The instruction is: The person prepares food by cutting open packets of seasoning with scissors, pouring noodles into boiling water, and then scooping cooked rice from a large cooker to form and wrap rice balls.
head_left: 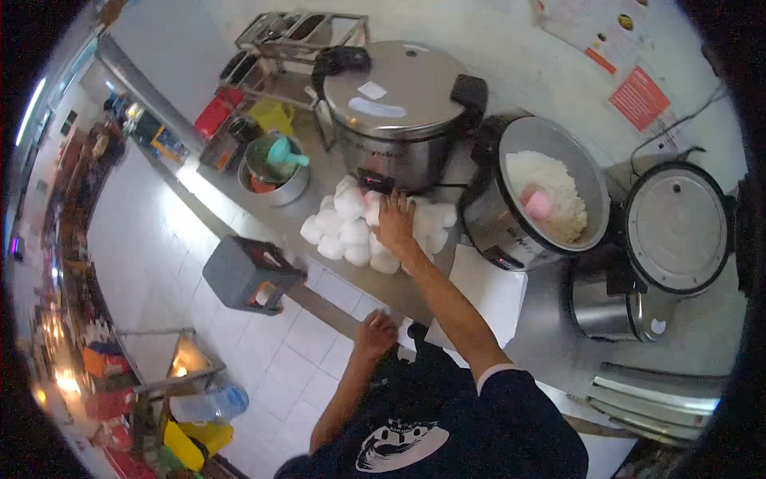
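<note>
White, rounded bundles lie heaped on the steel counter, and our right hand rests on top of the heap, fingers stretched forward and loosely together, palm down against the bundles; whether it grips one we cannot tell. The heap spreads to the left of this hand and a little to its right, touching it on both sides. Just beyond the fingertips stands a large closed steel cooker with black handles. To the right of the hand, an open cooker pot holds white rice with a pink scoop lying in it; farther right sits a round lid. Under our right forearm lies a white sheet. Our left hand is well apart from the heap, down at the counter's near edge, fingers curled onto the rim. Left of it and below, a grey stool stands on the tiled floor.
</note>
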`<state>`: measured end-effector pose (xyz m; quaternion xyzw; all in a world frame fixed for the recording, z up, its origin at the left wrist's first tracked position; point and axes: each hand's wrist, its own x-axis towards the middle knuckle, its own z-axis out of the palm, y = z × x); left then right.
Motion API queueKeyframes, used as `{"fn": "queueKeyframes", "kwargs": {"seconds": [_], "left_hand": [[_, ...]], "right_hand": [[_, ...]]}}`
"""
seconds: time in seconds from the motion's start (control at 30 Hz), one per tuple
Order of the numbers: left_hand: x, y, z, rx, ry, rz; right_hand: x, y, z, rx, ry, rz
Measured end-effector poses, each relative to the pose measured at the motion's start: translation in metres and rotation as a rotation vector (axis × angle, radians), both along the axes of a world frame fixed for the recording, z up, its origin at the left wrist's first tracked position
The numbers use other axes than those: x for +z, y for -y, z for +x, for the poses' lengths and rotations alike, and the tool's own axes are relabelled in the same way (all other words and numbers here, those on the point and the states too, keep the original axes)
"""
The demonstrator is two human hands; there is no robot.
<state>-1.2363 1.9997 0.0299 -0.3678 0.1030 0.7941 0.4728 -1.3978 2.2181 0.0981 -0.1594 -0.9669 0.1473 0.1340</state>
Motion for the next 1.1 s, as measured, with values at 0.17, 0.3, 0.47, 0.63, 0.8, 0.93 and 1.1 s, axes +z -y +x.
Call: {"fn": "queueKeyframes", "kwargs": {"seconds": [0.17, 0.3, 0.47, 0.63, 0.8, 0.93, 1.1], "left_hand": [[-0.029, 0.074, 0.000, 0.060, -0.235, -0.288], [0.022, 0.062, -0.015, 0.186, -0.075, -0.351], [0.061, -0.106, -0.039, -0.261, -0.822, -0.222], [0.141, -0.270, -0.043, -0.381, -1.309, -0.276], [0.171, -0.318, -0.032, -0.235, -1.658, -0.562], [0.168, -0.321, -0.032, -0.298, -1.935, -0.780], [0.173, -0.323, -0.032, -0.354, -1.920, -0.720]], "right_hand": [[0.107, -0.050, 0.113, 0.109, -0.259, -0.245], [0.176, -0.201, 0.193, -0.312, -0.290, -0.080], [0.116, -0.345, 0.167, -0.494, 0.488, -0.181], [0.060, -0.368, 0.139, -0.149, 0.532, 0.101], [0.081, -0.447, 0.166, 0.031, 0.601, 0.232], [0.098, -0.465, 0.192, -0.273, -0.017, -0.673], [0.152, -0.432, 0.218, -0.188, 0.300, -0.656]]}}
